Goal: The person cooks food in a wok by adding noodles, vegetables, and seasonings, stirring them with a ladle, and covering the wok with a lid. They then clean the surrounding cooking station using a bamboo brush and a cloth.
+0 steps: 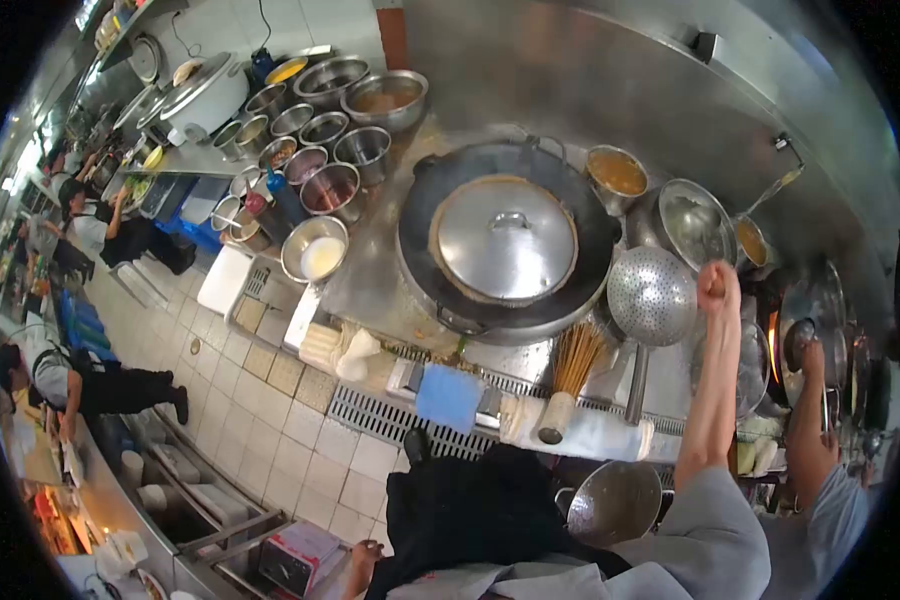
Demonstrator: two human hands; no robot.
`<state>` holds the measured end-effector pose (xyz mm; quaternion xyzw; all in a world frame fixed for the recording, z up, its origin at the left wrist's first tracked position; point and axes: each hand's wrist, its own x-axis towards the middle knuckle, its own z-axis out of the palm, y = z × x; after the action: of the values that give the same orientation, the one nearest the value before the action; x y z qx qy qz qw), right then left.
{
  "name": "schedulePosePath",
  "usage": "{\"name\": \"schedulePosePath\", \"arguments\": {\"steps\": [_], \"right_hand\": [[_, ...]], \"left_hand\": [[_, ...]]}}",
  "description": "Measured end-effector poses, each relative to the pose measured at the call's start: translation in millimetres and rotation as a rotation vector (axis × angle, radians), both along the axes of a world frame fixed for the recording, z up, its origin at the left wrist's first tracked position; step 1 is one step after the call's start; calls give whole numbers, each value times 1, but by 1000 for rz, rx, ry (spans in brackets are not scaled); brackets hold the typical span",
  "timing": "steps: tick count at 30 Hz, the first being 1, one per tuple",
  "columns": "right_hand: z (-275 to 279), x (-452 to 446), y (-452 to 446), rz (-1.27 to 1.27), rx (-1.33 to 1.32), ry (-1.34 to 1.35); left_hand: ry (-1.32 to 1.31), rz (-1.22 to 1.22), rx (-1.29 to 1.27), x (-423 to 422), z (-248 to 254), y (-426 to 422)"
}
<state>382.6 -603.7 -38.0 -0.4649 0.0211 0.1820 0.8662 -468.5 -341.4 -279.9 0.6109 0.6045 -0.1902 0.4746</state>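
My right hand (715, 285) is closed at the near edge of a round metal vessel (695, 222), on something I cannot make out. Left of it, a perforated strainer (652, 297) lies with its handle towards me. A large black wok (430, 215) holds a shiny domed lid (507, 240) with a loop handle. Behind the strainer stands a metal pot of orange-brown liquid (617, 173). My left hand (368, 550) hangs low beside my dark apron, fingers curled in, with nothing visible in them.
A bamboo brush (573, 372) and blue cloth (450, 397) lie along the front edge. Metal containers (330, 188) crowd the back left. At right, a co-worker's hand (813, 357) is near pans and a flame (773, 345). Other people stand across the tiled floor (260, 400).
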Motion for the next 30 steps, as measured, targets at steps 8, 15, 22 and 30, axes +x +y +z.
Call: {"name": "schedulePosePath", "arguments": {"steps": [8, 15, 22, 30], "right_hand": [[61, 42, 56, 147, -245, -6], [-23, -28, 0, -137, -889, -205], [-28, -71, -61, 14, 495, 309], [17, -224, -77, 82, 836, 264]], "left_hand": [[-352, 518, -194, -14, -40, 16], [-327, 244, 48, 21, 12, 10], [-660, -433, 202, 277, 184, -3], [-530, -1210, 591, 457, 210, -83]]}}
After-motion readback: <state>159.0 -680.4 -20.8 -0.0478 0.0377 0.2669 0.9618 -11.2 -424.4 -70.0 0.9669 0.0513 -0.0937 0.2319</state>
